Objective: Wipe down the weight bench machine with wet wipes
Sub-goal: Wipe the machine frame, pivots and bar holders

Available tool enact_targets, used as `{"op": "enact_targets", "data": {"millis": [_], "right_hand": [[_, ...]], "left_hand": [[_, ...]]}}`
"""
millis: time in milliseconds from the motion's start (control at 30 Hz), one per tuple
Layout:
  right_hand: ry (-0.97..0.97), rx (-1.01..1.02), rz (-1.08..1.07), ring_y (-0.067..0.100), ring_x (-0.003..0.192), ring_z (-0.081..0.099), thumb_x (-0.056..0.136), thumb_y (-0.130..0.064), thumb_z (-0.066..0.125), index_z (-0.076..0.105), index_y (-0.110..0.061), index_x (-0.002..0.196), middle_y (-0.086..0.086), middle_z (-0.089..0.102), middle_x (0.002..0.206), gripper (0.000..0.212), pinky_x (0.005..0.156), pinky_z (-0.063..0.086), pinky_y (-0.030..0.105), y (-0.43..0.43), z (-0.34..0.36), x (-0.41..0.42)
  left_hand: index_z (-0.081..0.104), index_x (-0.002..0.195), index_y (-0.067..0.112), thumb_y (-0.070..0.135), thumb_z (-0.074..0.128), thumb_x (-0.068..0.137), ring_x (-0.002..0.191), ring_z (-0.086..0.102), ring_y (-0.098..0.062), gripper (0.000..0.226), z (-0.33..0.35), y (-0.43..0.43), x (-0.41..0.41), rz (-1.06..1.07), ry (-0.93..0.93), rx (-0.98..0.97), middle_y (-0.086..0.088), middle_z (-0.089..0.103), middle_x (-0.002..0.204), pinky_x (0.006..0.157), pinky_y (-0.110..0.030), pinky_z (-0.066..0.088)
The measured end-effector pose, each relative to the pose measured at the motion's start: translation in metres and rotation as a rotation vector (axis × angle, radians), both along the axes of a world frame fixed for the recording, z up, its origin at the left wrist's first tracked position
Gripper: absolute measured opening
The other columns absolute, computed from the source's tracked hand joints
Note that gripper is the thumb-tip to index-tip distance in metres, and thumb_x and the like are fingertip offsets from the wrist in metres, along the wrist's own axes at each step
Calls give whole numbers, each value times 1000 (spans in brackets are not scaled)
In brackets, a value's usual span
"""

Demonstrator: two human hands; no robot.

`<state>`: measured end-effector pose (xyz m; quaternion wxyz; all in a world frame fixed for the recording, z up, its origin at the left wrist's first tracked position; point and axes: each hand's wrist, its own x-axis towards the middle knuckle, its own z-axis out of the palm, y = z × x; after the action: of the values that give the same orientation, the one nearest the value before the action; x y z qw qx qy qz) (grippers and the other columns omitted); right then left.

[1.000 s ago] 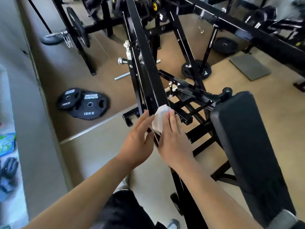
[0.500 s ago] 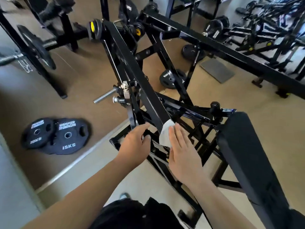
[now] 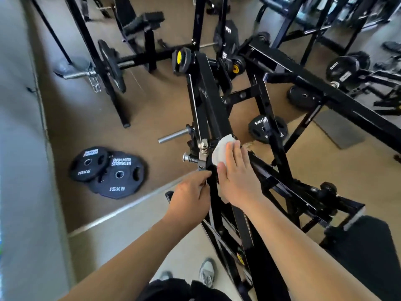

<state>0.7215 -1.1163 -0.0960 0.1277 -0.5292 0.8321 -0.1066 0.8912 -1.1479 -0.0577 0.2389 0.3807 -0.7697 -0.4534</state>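
Note:
The black weight bench machine's sloping arm (image 3: 213, 105) runs from a yellow-capped end at the top down to the middle. My right hand (image 3: 237, 177) lies flat with straight fingers on a white wet wipe (image 3: 221, 148), pressing it against the arm. My left hand (image 3: 191, 194) is just left of it, its fingers curled round the black frame below a silver adjustment pin (image 3: 202, 152). The black bench pad (image 3: 364, 253) shows at the lower right.
Two weight plates marked 10KG and 15KG (image 3: 108, 172) lie on the brown floor at left. Another plate (image 3: 268, 127) leans behind the frame. A loaded bar rack (image 3: 110, 66) stands at upper left; more machines fill the right. A grey wall runs along the left.
My right hand has slid the wipe further up the sloping arm. My left hand followed along the frame, staying below it. The view has tilted up toward the machine's far end.

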Motion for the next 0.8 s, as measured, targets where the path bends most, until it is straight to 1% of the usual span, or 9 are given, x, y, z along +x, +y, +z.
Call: {"op": "enact_targets", "data": {"millis": [100, 200, 267, 367, 433, 500, 567, 667, 800], "right_hand": [[-7, -7, 44, 30, 159, -14, 94, -58, -15, -14, -9, 162, 14, -12, 172, 84, 130, 3, 50, -43, 8, -18], [-11, -3, 56, 28, 159, -13, 101, -51, -2, -11, -9, 162, 13, -12, 172, 75, 130, -1, 46, -70, 12, -28], [6, -22, 67, 28, 159, -12, 98, -53, -7, -11, -9, 162, 13, -10, 172, 78, 130, 1, 46, -69, 11, -27], [-19, -38, 103, 24, 159, -16, 98, -53, -10, -14, -11, 161, 10, -14, 172, 76, 131, 2, 44, -35, 10, -17], [-70, -49, 96, 17, 157, -22, 103, -52, -2, -18, -18, 160, 2, -21, 170, 68, 128, -5, 33, 4, 11, -7], [-133, -9, 60, 9, 154, -28, 106, -50, 7, -23, -24, 157, -4, -29, 167, 64, 123, -12, 24, 44, 17, 5], [-138, 48, 28, 10, 153, -30, 105, -48, 11, -26, -23, 155, -6, -35, 164, 66, 123, -13, 23, 68, 18, 13], [-145, 136, 12, 14, 152, -32, 107, -51, 15, -28, -18, 154, -3, -40, 158, 72, 126, -12, 30, 57, 20, 13], [-183, 111, -30, 17, 155, -25, 105, -56, 13, -21, -16, 159, 1, -30, 167, 76, 130, -5, 38, 35, 19, 4]], "left_hand": [[71, 121, 17, 3, 52, 98, 101, 61, -5, 33, 3, -9, -4, 67, -36, 25, 17, 63, 106, 84, -5, 44], [66, 133, 19, 4, 51, 99, 109, 60, -3, 40, 2, -15, -6, 84, -91, 15, 17, 61, 116, 92, -3, 41], [67, 132, 18, 1, 52, 97, 110, 60, -3, 42, 2, -15, -5, 95, -87, 2, 24, 60, 113, 91, 1, 38], [69, 124, 31, 3, 53, 94, 108, 64, -5, 44, -7, -13, 0, 100, -78, -1, 31, 61, 108, 95, -16, 49], [68, 122, 35, 6, 53, 94, 108, 64, -5, 42, -16, -10, 4, 86, -101, 20, 24, 67, 114, 94, -26, 52], [69, 122, 31, 7, 52, 95, 107, 64, -6, 41, -24, -5, 7, 68, -110, 45, 17, 70, 115, 95, -30, 53], [69, 127, 28, 8, 53, 96, 114, 64, -6, 40, -28, 0, 8, 63, -122, 61, 16, 69, 120, 99, -28, 51], [65, 135, 24, 10, 54, 99, 123, 60, -5, 40, -29, 4, 9, 44, -119, 84, 13, 66, 131, 107, -25, 46], [63, 138, 21, 11, 54, 99, 129, 55, -4, 41, -24, 7, 12, -14, -104, 39, 11, 62, 138, 108, -14, 38]]}}
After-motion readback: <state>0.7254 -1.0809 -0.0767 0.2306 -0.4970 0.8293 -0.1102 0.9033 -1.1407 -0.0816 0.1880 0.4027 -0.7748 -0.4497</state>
